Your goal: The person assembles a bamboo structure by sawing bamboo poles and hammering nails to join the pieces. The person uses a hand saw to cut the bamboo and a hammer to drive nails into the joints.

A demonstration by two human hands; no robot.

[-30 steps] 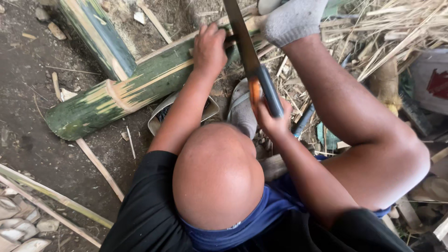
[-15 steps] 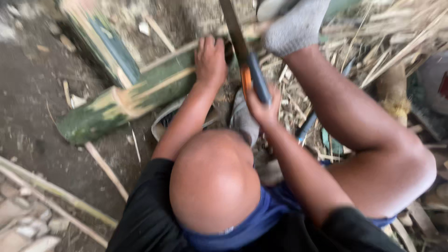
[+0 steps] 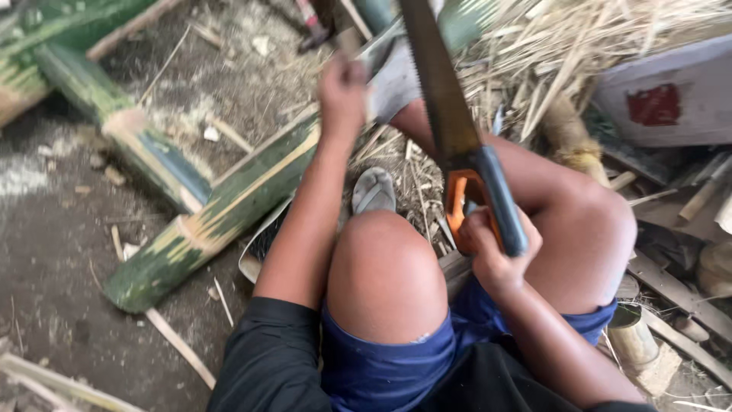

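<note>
My left hand (image 3: 343,90) is blurred and lies closed on the upper end of a long split green bamboo piece (image 3: 221,215), which slants across the dirt. My right hand (image 3: 494,248) grips the orange and dark handle of a hand saw (image 3: 488,200). The saw's blade (image 3: 433,72) points up and away, past the bamboo's far end and next to my grey-socked foot (image 3: 396,76). Both bare knees are raised between my arms, above blue shorts.
Another green bamboo section (image 3: 122,130) lies to the left, with more (image 3: 46,38) at the top left corner. A grey sandal (image 3: 374,191) sits under my left knee. Dry straw and splinters (image 3: 579,53) are piled top right, beside a grey box (image 3: 671,99). Thin bamboo strips (image 3: 179,347) lie on the ground.
The view has swung and closed in. My right hand has drawn the saw back toward my body, and my left hand stays on the bamboo.
</note>
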